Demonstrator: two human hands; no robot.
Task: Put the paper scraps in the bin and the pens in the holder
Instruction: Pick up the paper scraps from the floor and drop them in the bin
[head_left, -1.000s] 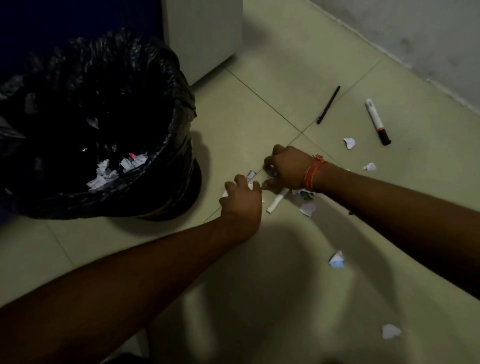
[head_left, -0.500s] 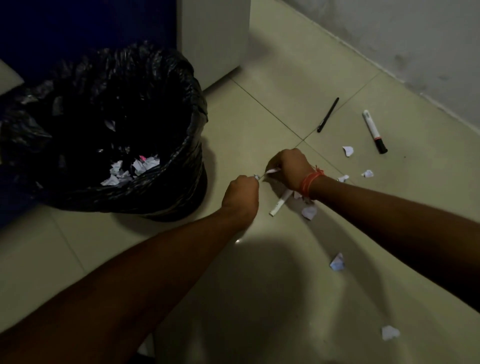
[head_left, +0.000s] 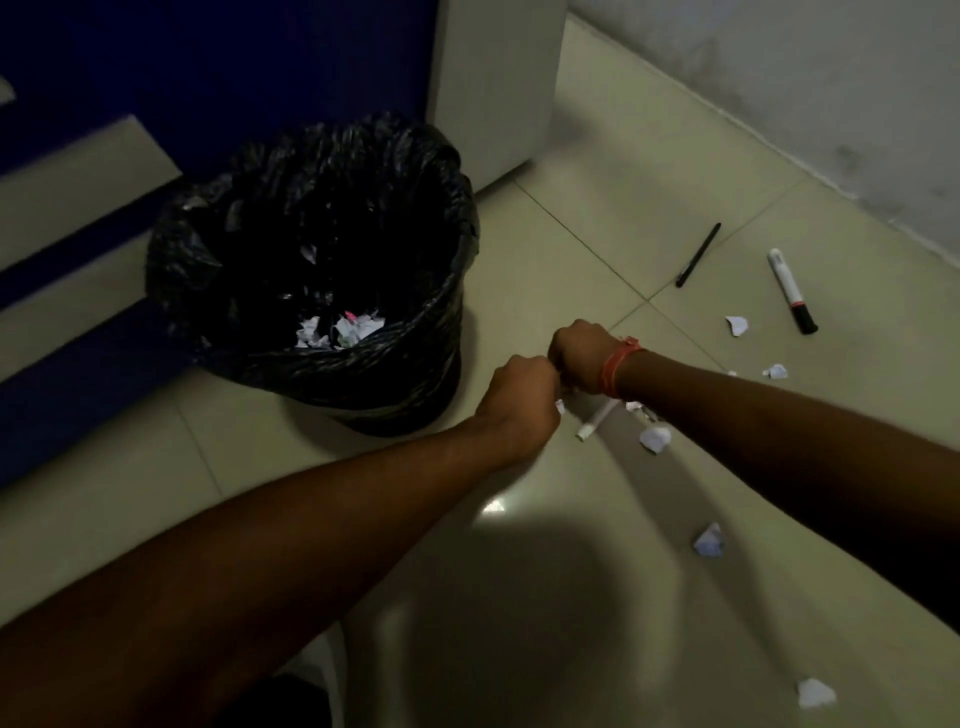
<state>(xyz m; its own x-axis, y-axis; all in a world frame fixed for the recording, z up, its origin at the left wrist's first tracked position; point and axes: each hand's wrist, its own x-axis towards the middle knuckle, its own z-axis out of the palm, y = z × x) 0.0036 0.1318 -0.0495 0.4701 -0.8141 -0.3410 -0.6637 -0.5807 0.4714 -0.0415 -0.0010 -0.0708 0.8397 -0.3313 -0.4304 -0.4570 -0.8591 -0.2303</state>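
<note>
My left hand (head_left: 519, 400) is closed in a fist just right of the bin, with a sliver of white paper scrap (head_left: 560, 406) showing at its fingers. My right hand (head_left: 579, 353), an orange thread band on its wrist, has its fingers curled and pressed against the left hand at that scrap. The black-lined bin (head_left: 441, 218) holds crumpled scraps (head_left: 343, 330) at its bottom. On the floor under my hands lies a white pen (head_left: 597, 420). A black pen (head_left: 698, 254) and a white marker with a black cap (head_left: 792, 291) lie further right. No holder is in view.
Loose scraps lie on the tiled floor: one (head_left: 736, 326) by the marker, one (head_left: 775, 371) beside my right forearm, one (head_left: 654, 439) near the white pen, two closer to me (head_left: 709, 540) (head_left: 815, 692). A white cabinet (head_left: 493, 88) stands behind the bin; a wall (head_left: 779, 78) runs along the right.
Both hands lifted off the floor and came together, the right passing a paper strip into the left fist. The view shifted, so the bin now sits more central.
</note>
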